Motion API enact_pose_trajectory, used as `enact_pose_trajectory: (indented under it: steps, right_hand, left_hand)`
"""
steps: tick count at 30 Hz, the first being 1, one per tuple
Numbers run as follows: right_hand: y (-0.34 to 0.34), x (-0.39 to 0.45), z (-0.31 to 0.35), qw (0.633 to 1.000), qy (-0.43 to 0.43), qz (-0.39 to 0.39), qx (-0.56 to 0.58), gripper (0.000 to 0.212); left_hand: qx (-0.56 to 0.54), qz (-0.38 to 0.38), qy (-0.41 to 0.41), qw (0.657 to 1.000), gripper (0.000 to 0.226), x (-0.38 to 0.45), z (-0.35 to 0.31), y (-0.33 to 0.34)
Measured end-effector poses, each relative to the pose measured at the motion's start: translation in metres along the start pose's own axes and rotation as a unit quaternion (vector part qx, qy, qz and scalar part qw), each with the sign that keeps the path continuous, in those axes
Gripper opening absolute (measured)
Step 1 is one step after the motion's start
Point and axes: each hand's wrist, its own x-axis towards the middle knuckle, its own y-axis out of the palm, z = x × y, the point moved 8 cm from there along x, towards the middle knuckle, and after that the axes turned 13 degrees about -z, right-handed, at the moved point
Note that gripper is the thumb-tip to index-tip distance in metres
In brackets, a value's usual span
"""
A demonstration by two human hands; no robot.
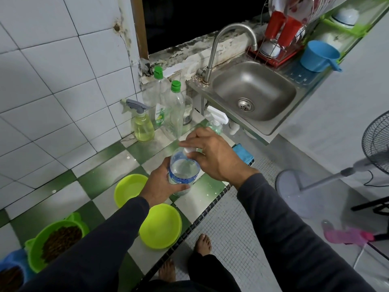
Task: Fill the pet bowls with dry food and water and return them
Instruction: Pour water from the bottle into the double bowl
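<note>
Gripping: the left hand (160, 184), at the centre of the frame, has its fingers wrapped round the body of a clear water bottle (182, 173) held upright over the checked counter (117, 161).
Cap: the right hand (214, 154) comes in from the right, fingers curled down and pinching the white cap (188, 152) at the bottle's top.
Step in hand: I judge this to be work on the cap, for the water part of the task; whether it is being loosened or tightened cannot be told.
Next move: if the cap is coming off, it calls for tipping the bottle over a lime bowl with the left hand keeping a firm hold.
Food bowls, lower left: two, a green eared bowl (56, 243) and a blue bowl (12, 270) at the corner, both holding brown dry food.
Lime bowls, lower centre: two; one (161, 226) sits near the counter's front edge, the other (129, 189) just behind it, partly hidden by the left wrist. Whether either holds water cannot be told.
Feet: two bare feet on the mosaic floor, bottom centre.
Bottles by the wall, middle left: two clear green-capped bottles (168, 102), one yellow spray bottle (143, 127), and one white-triggered sprayer (216, 121).
Sink: one steel sink (252, 91) with one curved tap (231, 39), upper centre.
Farthest, upper right: one blue scoop (319, 56), two red cups (282, 28) on a dish rack.
</note>
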Motion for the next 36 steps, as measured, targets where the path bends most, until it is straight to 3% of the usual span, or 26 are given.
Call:
enact_pose_trajectory:
  steps: [5, 8, 13, 17, 22, 26, 30, 36]
  right_hand:
    - [-0.004, 0.002, -0.007, 0.997, 0.069, -0.026, -0.01, 0.05]
    - [-0.002, 0.005, -0.007, 0.994, 0.081, -0.022, -0.069, 0.042]
    - [-0.003, 0.003, 0.004, 0.999, 0.015, 0.003, -0.04, 0.028]
    - [0.0, 0.001, 0.007, 0.999, -0.013, 0.029, -0.019, 0.041]
    - [-0.004, 0.002, -0.005, 0.996, 0.081, -0.012, -0.044, 0.053]
    - [-0.003, 0.003, 0.002, 0.997, 0.051, 0.003, -0.055, 0.03]
    - [-0.002, -0.002, 0.007, 0.999, 0.03, 0.019, -0.019, 0.058]
    - [0.003, 0.003, -0.002, 0.994, 0.072, 0.0, -0.087, 0.036]
  left_hand:
    - [0.006, -0.003, 0.001, 1.0, 0.085, -0.001, 0.002, -0.001]
    - [0.01, -0.004, 0.002, 1.0, 0.085, -0.002, 0.001, -0.001]
    - [0.006, -0.003, 0.002, 1.0, 0.085, -0.002, 0.0, 0.0]
    - [0.0, 0.0, 0.0, 1.0, 0.088, -0.001, 0.002, 0.001]
    - [-0.002, -0.001, -0.006, 1.0, 0.087, -0.001, 0.004, 0.0]
    - [-0.006, 0.002, -0.003, 1.0, 0.088, -0.001, 0.005, 0.0]
    - [-0.006, 0.0, -0.004, 1.0, 0.087, 0.0, 0.004, 0.0]
    - [-0.008, 0.005, -0.012, 1.0, 0.088, 0.0, 0.007, 0.0]
